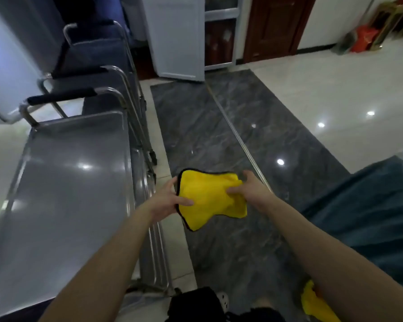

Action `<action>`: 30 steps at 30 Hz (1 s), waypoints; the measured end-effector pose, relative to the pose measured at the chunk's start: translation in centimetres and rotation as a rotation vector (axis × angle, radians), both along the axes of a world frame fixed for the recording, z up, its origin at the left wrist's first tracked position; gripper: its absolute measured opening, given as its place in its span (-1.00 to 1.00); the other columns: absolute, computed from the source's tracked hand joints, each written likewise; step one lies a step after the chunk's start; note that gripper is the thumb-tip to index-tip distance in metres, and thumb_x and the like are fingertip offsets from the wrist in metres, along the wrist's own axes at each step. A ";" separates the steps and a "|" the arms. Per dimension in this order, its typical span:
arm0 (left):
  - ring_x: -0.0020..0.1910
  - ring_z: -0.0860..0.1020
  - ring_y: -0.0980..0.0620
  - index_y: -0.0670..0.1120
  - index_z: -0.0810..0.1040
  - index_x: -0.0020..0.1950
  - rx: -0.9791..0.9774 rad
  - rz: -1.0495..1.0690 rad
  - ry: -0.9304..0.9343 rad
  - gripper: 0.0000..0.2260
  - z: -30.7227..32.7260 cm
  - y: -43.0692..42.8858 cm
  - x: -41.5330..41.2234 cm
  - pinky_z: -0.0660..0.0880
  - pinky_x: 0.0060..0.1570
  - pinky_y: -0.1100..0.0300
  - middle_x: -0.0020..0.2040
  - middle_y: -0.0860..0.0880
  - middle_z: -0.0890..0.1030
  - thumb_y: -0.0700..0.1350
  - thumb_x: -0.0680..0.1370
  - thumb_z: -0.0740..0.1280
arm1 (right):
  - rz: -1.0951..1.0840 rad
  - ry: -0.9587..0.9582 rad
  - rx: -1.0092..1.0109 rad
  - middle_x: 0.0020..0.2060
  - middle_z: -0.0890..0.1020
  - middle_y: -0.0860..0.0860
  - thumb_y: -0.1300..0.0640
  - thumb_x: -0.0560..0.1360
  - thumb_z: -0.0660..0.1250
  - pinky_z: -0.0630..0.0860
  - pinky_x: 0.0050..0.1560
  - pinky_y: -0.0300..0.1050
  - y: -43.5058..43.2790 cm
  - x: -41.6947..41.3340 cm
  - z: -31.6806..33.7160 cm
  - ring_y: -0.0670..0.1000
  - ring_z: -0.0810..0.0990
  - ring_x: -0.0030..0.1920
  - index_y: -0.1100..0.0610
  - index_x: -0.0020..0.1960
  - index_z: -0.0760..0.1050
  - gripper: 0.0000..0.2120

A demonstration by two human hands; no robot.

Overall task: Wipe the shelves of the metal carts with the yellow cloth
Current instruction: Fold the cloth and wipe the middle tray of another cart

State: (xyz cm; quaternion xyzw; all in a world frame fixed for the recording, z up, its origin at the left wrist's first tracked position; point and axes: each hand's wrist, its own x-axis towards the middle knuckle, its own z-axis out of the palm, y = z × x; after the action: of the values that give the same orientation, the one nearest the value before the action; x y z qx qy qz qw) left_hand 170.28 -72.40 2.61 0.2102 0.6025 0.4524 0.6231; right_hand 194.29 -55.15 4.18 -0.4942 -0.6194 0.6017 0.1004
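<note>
Both hands, left hand (170,201) and right hand (250,190), hold the yellow cloth with dark edging (209,198), fingers clamped on it, above the grey marble floor (207,126), beside the shiny steel cart shelf (63,182); a second yellow rag (316,305) lies below.

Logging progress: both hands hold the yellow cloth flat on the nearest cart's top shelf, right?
Not quite. In the head view the left hand and right hand hold the yellow cloth in the air beside the cart, over the dark floor, not on the top shelf.

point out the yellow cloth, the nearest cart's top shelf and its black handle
yellow cloth (209,194), head view, middle of the fabric
top shelf (63,194), head view, bare metal surface
black handle (61,96), head view, middle of the foam sleeve
</note>
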 end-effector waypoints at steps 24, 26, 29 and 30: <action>0.07 0.70 0.05 -0.06 0.65 0.25 -0.467 1.407 0.383 -0.65 -7.0 2.0 7.9 0.64 0.05 -0.05 0.06 0.02 0.73 0.15 0.60 0.52 | 1.255 -0.173 -0.112 0.22 0.63 0.07 -0.06 0.52 0.59 0.65 0.01 -0.06 10.8 -22.6 -6.7 0.07 0.65 0.16 0.14 0.40 0.48 -0.42; 0.23 0.65 -0.12 0.01 0.53 0.44 -0.438 1.484 0.215 -0.46 -8.5 0.4 8.7 0.67 0.10 -0.06 0.26 -0.05 0.65 0.04 0.53 0.62 | 1.309 -0.172 0.032 0.31 0.61 0.14 0.06 0.53 0.60 0.63 0.25 0.13 9.1 -23.5 -8.4 0.15 0.62 0.28 0.19 0.45 0.47 -0.41; 0.29 0.56 -0.14 0.13 0.26 0.62 -0.459 1.414 0.228 -0.12 -10.3 -1.3 9.7 0.63 0.24 -0.17 0.39 -0.04 0.48 -0.15 0.45 0.69 | 1.408 -0.116 0.113 0.34 0.63 0.14 0.04 0.58 0.55 0.55 0.37 0.20 7.2 -24.7 -10.4 0.17 0.60 0.34 0.21 0.46 0.51 -0.47; 0.28 0.55 -0.15 0.16 0.21 0.61 -0.523 1.381 0.296 -0.12 -10.7 -1.5 10.0 0.61 0.27 -0.20 0.40 -0.05 0.47 -0.16 0.47 0.67 | 1.458 -0.100 0.142 0.32 0.64 0.13 0.03 0.60 0.52 0.54 0.37 0.19 6.9 -24.9 -10.9 0.17 0.61 0.34 0.20 0.45 0.52 -0.50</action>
State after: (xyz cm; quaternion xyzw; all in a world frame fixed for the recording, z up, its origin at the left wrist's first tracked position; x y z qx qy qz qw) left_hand 180.29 -73.94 -8.07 -0.3115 0.7626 0.5493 0.1400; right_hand 169.35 -48.30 -6.69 0.0242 -0.8321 0.4510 -0.3219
